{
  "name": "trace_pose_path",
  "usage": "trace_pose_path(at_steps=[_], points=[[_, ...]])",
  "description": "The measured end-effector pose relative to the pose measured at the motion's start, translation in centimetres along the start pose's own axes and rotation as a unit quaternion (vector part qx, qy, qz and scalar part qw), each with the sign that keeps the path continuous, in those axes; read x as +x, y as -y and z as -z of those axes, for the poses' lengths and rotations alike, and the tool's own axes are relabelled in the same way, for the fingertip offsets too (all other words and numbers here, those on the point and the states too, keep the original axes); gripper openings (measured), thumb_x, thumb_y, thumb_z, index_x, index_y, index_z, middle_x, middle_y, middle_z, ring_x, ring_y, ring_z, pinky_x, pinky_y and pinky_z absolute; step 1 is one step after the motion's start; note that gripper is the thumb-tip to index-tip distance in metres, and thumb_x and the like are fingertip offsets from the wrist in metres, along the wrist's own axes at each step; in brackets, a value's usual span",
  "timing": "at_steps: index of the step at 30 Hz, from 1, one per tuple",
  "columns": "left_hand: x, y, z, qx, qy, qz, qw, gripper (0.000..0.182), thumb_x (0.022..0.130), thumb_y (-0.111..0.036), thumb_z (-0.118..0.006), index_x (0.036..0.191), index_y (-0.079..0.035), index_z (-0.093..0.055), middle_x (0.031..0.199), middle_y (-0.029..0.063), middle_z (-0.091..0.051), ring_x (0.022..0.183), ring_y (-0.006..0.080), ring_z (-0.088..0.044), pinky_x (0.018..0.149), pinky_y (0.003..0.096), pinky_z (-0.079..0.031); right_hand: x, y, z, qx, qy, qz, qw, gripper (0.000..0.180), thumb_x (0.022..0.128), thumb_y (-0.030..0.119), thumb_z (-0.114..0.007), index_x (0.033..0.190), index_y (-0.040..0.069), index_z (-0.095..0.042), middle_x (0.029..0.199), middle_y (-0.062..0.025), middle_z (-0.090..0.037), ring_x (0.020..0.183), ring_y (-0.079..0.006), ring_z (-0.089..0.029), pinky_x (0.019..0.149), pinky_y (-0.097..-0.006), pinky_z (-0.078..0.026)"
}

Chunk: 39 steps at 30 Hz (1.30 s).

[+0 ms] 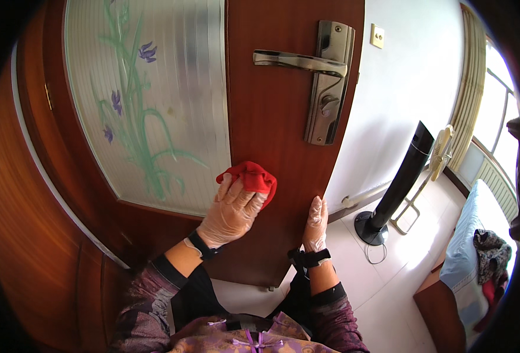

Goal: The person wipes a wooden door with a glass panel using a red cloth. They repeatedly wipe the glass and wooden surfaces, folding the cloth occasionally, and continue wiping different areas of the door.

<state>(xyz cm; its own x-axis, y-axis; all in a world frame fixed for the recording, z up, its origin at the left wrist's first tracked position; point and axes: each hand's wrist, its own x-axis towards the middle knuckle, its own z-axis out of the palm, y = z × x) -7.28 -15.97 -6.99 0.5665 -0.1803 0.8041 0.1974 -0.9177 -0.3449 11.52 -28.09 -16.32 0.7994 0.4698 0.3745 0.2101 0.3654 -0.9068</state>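
My left hand (232, 212), in a clear plastic glove, presses a red cloth (252, 177) against the brown wooden door (282, 176), beside the lower right corner of its glass panel (185, 132). The ribbed glass bears painted green leaves and purple flowers. Also gloved, my right hand (316, 223) rests at the door's right edge, its fingers pointing up and no cloth in it. Above it, a metal lever handle (302, 61) is mounted on a long plate with a thumb-turn (329, 105).
Right of the door stand a black tower fan (401, 181) and a pale pedestal fan (440, 152) on the tiled floor (366, 287). A bed with a light blue cover (467, 238) and clothes (491, 253) is at the far right. Wooden panelling (30, 212) curves along the left.
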Motion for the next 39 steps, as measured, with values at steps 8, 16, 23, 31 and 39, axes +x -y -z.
trace_pose_path(at_steps=[8,16,23,31,39], points=[[8.1,6.1,3.5,0.028,-0.053,-0.016,0.998,0.055,0.09,-0.012,-0.059,0.144,-0.009,-0.05,0.14,0.0131,-0.053,0.128,0.0374,-0.048,0.113,0.053,-0.033,-0.2,0.2,-0.1,0.02,0.016,0.036,0.999,0.063,0.103,0.053,-0.046,0.132,-0.003,-0.052,0.126,-0.007,-0.057,0.115,-0.0184,-0.051,0.104,-0.0328,-0.038],[16.8,10.2,6.4,0.059,-0.147,-0.059,0.986,0.062,0.086,-0.011,-0.066,0.145,-0.014,-0.048,0.149,0.0077,-0.045,0.138,0.0344,-0.041,0.118,0.0515,-0.028,-0.6,1.9,-0.9,0.06,-0.027,0.015,0.998,0.057,0.099,0.053,-0.056,0.12,0.0,-0.056,0.105,-0.0005,-0.057,0.097,-0.012,-0.048,0.093,-0.0281,-0.04],[15.4,8.4,5.5,0.043,-0.128,-0.061,0.989,0.062,0.085,-0.013,-0.067,0.144,-0.01,-0.048,0.151,0.0097,-0.041,0.135,0.0346,-0.042,0.116,0.055,-0.029,-1.2,2.7,-0.7,0.037,-0.019,0.012,0.999,0.051,0.1,0.051,-0.056,0.114,0.002,-0.059,0.105,-0.0011,-0.058,0.098,-0.0127,-0.049,0.093,-0.03,-0.041],[9.8,4.0,3.5,0.028,-0.01,-0.058,0.998,0.062,0.083,-0.011,-0.066,0.142,-0.006,-0.048,0.143,0.0142,-0.045,0.128,0.0378,-0.045,0.112,0.0608,-0.03,-0.7,0.8,-0.7,0.018,-0.051,-0.036,0.998,0.062,0.1,0.048,-0.056,0.133,-0.004,-0.053,0.13,-0.0124,-0.059,0.124,-0.0219,-0.051,0.109,-0.0349,-0.036],[0.2,-1.5,-1.2,-0.028,0.105,-0.061,0.992,0.055,0.083,-0.004,-0.059,0.137,-0.002,-0.051,0.141,0.0157,-0.05,0.122,0.0402,-0.05,0.111,0.0611,-0.033,-0.4,0.5,-0.2,0.152,0.04,-0.08,0.984,0.047,0.106,0.031,-0.05,0.14,-0.002,-0.046,0.133,-0.0097,-0.056,0.124,-0.0183,-0.052,0.11,-0.031,-0.04]])
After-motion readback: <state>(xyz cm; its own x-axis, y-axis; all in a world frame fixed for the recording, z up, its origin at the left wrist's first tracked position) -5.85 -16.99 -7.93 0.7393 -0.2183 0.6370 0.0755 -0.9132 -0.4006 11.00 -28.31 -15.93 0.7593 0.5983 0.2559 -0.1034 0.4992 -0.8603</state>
